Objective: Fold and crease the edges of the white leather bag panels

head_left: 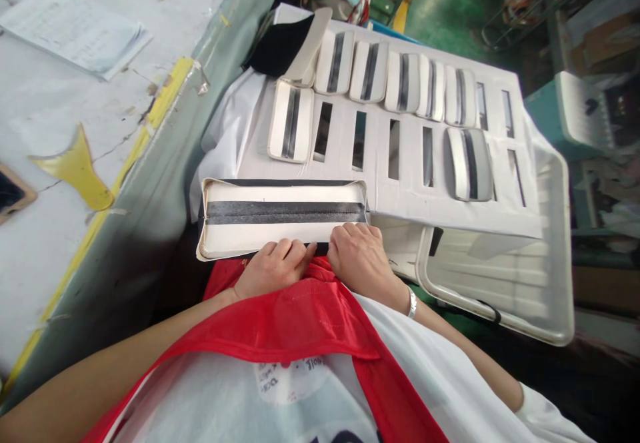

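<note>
A long, shallow, tray-shaped piece [280, 193] lies crosswise in front of my body. Its inside is off-white, with a dark stitched strip along the middle and a black outer side. My left hand [275, 266] is closed over its near edge, slightly right of the piece's centre. At the right end of that same edge, my right hand [361, 256] grips with the fingers curled. Both thumbs come close to each other; the fingertips are partly hidden.
A white slotted board [345, 163] beyond the piece carries several similar small pieces [370, 70]. Beneath its right side stands a white plastic bin [500, 276]. At left, a worn table [165, 30] with yellow edge tape holds papers [75, 30] and a yellow cutout [83, 170].
</note>
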### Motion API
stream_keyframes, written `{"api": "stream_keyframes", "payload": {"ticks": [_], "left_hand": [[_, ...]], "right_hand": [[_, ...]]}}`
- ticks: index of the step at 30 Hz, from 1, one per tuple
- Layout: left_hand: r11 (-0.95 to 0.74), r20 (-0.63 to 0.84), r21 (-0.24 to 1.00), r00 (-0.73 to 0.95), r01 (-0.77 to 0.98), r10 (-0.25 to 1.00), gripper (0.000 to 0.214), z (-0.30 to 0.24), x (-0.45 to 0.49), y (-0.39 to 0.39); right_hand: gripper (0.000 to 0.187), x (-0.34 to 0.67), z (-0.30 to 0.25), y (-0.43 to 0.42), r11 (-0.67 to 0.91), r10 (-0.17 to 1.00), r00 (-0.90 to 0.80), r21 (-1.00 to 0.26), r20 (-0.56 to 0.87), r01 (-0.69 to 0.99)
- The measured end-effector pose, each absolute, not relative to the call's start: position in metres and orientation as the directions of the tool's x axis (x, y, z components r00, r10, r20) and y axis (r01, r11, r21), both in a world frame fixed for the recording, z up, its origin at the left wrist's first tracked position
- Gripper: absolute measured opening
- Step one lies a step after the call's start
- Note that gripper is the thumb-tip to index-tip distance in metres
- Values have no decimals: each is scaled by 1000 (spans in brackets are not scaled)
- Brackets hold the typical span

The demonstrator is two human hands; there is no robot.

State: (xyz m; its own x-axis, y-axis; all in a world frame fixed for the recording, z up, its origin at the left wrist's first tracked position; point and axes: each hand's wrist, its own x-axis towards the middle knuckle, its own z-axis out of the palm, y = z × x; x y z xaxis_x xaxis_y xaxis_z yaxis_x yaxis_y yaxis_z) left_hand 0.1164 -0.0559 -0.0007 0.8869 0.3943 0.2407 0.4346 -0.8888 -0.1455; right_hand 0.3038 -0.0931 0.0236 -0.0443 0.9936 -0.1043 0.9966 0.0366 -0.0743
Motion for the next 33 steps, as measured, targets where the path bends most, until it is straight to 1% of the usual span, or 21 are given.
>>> {"api": "stream_keyframes", "payload": {"ticks": [2,4,8,10,12,13,16,17,18,21,22,24,28,33], "left_hand": [[-892,208,-88,884,443,419,30,-2,118,-54],[-893,199,-60,882,446,427,27,-3,119,-53],[-899,205,-54,886,434,416,21,-4,124,-52],[-912,230,-66,896,405,381,17,-6,129,-52],[-927,270,-90,905,363,328,15,-7,132,-52],[-932,289,-98,906,349,309,15,-7,134,-52],[-935,317,-91,900,343,300,19,-7,136,-53],[-934,320,-88,898,345,301,22,-6,136,-53],[-934,323,-93,898,345,299,23,-6,137,-54],[-926,330,-163,903,340,274,23,-6,139,-56],[-923,330,-185,906,338,265,22,-6,140,-57],[-923,322,-191,910,333,262,22,-6,143,-58],[-928,274,-137,913,348,302,24,-5,146,-61],[-917,257,-190,919,352,299,23,-3,149,-61]], "right_hand": [[11,305,24,-93,35,994,-43,-85,-100,996],[11,306,23,-93,30,995,-38,-85,-94,996],[10,302,23,-90,48,993,-54,-62,-104,997],[10,301,24,-91,42,993,-47,-47,-110,998],[9,306,25,-95,14,997,-19,-68,-73,998],[12,310,26,-99,-8,1000,6,-95,-29,995],[43,328,21,-116,-58,990,85,-217,115,974],[46,333,18,-122,-59,986,97,-262,134,963],[42,338,14,-127,-55,985,101,-304,137,951],[17,343,2,-137,-38,982,109,-406,153,913],[12,343,-2,-138,-41,977,125,-426,170,904],[12,342,-6,-136,-49,967,155,-449,201,892],[14,341,-4,-128,-31,970,140,-467,200,884],[15,341,1,-119,-15,983,95,-439,160,899]]}}
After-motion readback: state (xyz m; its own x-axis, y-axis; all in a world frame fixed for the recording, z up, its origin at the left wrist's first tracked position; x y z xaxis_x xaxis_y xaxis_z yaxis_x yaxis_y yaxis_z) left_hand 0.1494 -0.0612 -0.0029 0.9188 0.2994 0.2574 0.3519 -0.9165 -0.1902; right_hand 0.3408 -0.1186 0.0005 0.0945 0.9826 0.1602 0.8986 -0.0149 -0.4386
